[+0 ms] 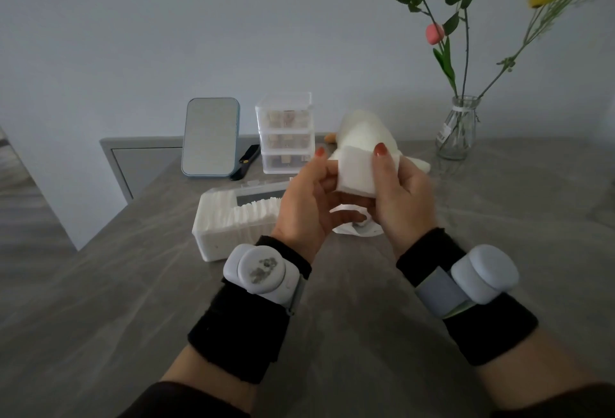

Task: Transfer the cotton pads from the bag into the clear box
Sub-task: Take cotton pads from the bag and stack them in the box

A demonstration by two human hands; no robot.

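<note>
Grey desk (133,284): clear box (213,244) partly filled, left hand (306,207) and right hand (399,197) gripping cotton pads (354,169), bag (352,229) not emptied.

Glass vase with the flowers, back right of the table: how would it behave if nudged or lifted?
The vase probably tips easily: tall stems lean well out above a narrow neck, so it looks top-heavy. Clear glass suggests it is fragile and likely slick to grip. Its flat base on the table means it should slide or topple, not roll.
</note>
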